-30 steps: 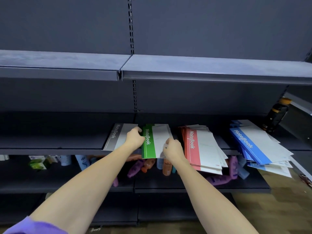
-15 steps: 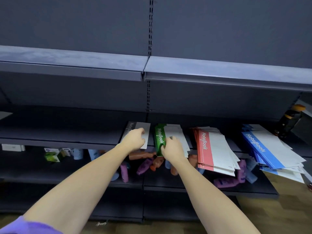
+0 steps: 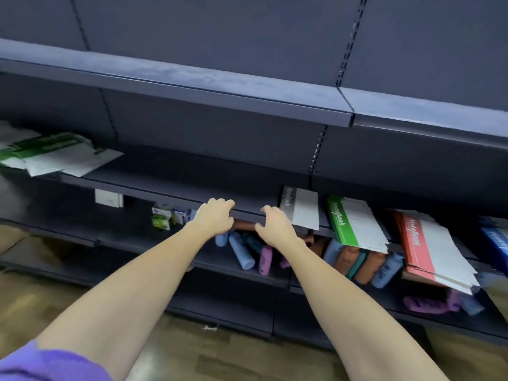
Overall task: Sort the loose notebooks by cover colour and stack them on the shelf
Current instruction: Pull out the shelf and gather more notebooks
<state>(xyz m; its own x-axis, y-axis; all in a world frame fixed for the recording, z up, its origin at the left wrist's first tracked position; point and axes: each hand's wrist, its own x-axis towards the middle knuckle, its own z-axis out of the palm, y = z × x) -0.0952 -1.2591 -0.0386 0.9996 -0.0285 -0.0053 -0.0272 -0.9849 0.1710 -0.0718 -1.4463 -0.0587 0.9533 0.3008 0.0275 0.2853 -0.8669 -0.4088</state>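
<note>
Two hands, our left [image 3: 215, 215] and right [image 3: 275, 225], hover loosely curled and empty at the shelf [image 3: 170, 185] edge; grey notebook [image 3: 301, 207], green stack [image 3: 354, 221] and red stack [image 3: 428, 243] lie rightward.

the shelf [image 3: 170, 185] looks like painted metal, dark and matt, with a faintly dusty, mottled top on the board above it. on that shelf the grey notebook [image 3: 301, 209], the green notebook [image 3: 354, 224] to its right and the red notebook [image 3: 428, 243] further right have smooth paper or card covers with a slight sheen, and loose white paper sheets [image 3: 63, 158] lie at the shelf's far left. below the shelf the bottles [image 3: 242, 251] look like smooth matt plastic, the floor [image 3: 192, 350] like glossy wood, and a sleeve [image 3: 46, 364] is soft purple cloth.
</note>
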